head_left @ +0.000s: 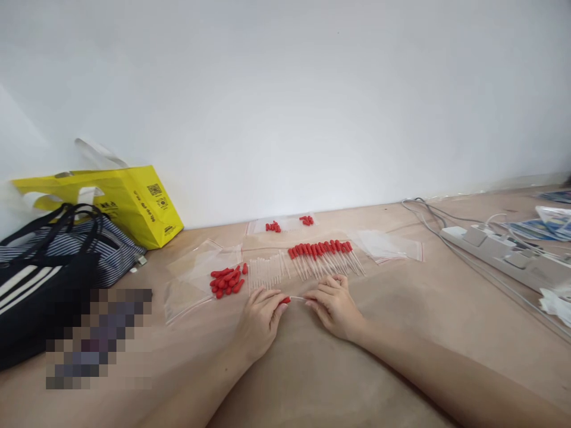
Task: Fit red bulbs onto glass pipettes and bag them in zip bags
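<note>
Loose red caps and red-capped sticks lie ahead; left hand pinches one end-piece, a held cap, right hand a white stick, aligned sideways, cap leftward.

Room between sticks and cable, power strip beyond, black bag blocking left.

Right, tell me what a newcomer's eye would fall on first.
The bright yellow bag at left, by the wall, jumps out first. Next comes the row of red-tipped sticks at centre. Just nearer, the left hand holds a red piece, the right hand a thin pale stick.
</note>
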Tool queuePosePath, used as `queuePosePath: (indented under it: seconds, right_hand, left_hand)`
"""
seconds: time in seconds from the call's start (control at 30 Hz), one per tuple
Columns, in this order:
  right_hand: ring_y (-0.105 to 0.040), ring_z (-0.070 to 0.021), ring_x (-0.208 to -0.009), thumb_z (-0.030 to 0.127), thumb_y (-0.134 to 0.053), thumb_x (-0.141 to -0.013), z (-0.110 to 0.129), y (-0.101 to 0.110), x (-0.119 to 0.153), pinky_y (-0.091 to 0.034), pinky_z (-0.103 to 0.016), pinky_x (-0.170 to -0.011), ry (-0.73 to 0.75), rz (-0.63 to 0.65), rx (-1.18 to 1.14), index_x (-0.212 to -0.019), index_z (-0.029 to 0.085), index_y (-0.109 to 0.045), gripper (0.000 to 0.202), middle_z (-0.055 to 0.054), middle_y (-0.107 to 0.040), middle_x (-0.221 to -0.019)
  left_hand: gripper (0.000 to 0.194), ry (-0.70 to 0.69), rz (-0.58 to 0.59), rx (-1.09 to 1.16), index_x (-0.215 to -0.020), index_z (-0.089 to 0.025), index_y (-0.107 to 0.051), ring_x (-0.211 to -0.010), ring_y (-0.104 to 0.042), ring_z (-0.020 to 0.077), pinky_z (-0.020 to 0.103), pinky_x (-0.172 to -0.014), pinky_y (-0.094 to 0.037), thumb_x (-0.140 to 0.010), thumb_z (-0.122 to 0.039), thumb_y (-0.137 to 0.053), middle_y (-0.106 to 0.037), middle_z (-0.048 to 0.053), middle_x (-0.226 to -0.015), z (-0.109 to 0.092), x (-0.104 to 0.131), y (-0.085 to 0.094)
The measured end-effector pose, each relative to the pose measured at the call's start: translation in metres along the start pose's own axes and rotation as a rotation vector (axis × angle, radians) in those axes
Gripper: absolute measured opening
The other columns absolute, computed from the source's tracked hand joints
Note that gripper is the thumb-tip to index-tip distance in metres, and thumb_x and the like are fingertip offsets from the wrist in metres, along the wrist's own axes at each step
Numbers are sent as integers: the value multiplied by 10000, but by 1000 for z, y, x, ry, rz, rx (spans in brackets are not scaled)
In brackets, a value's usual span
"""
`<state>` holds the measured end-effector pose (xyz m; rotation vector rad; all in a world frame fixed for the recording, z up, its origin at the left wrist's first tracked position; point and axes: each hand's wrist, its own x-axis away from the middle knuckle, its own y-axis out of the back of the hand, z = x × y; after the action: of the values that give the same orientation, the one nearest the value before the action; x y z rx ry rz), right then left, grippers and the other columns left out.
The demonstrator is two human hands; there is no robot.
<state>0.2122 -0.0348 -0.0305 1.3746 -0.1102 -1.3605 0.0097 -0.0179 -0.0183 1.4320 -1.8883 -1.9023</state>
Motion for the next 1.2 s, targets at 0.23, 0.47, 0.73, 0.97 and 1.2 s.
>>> queuePosePath:
  seconds: [0.23,0.47,0.73,0.97,1.2]
  right_hand:
    - [-432,-133,-702,199,-458,-815,4,-1,3,-224,-332,-755,106,-44,-59,-814,182,-597,140,-4,-588,-660]
    - [-401,-132,-684,145,-410,-813,5,4,2,-229,-322,-722,271,-76,-1,-824,157,-579,169,-9,-569,-649]
    - [-358,-129,-654,66,-384,-753,-1,3,3,-225,-340,-765,399,-54,147,-737,146,-552,187,-2,-490,-587]
    - [-338,-138,-657,67,-377,-761,-4,7,-1,-252,-314,-708,489,-22,175,-765,124,-543,176,-16,-487,-606]
    - [-359,-141,-677,83,-401,-756,-1,8,1,-229,-348,-765,382,43,176,-737,159,-547,166,-8,-503,-601]
  left_hand:
    - [182,85,-29,94,-827,-191,-570,-759,-565,159,344,-773,-409,-861,-245,-399,-636,18,-782,-5,0,-1]
    - [161,57,-23,114,-791,-203,-576,-720,-564,149,383,-829,-348,-845,-252,-432,-635,-8,-723,-8,4,-1]
    - [146,-36,5,98,-780,-209,-568,-688,-569,136,423,-902,-240,-838,-208,-434,-636,-31,-672,-15,4,2]
    - [180,-89,19,101,-774,-209,-554,-686,-562,135,427,-912,-208,-852,-181,-394,-642,-39,-672,-19,4,5]
    - [181,-67,58,49,-807,-215,-556,-694,-569,137,437,-921,-216,-861,-197,-385,-646,-27,-691,-18,4,6]
